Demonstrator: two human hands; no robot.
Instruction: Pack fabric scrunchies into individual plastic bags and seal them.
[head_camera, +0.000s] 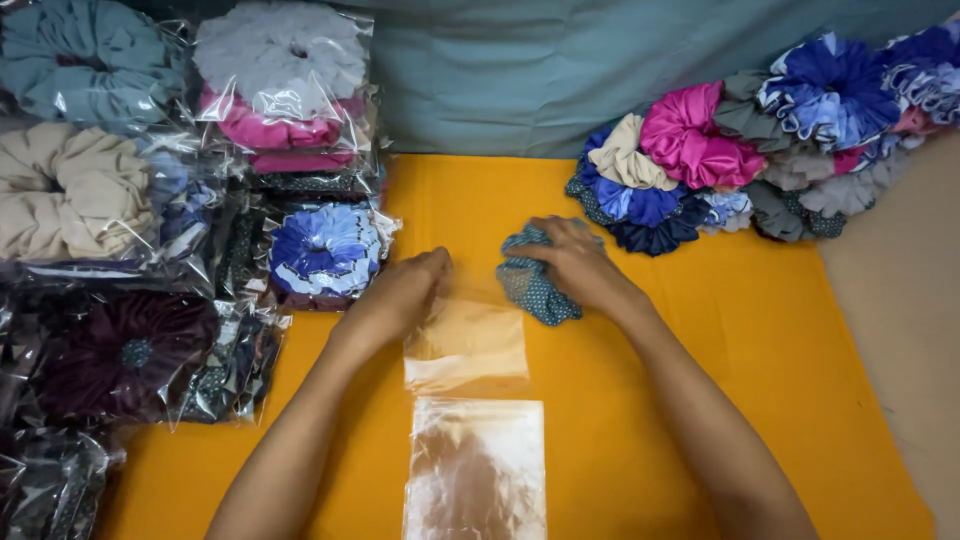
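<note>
Packing, midway: bagged scrunchies (150, 200) stacked left; loose scrunchies (760, 140) heaped right. Right hand (578, 262) clamped on dotted teal scrunchie (530, 285); left hand (400, 295) pinches clear bag (468, 345), unfilled. Spare bags (476, 470) wait on orange worktop (760, 330).

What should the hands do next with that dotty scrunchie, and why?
Probably slide the dotted scrunchie into the clear bag. The right hand already grips it beside the bag, the left hand holds the bag's top edge, and bagged scrunchies are piled on the left.
</note>
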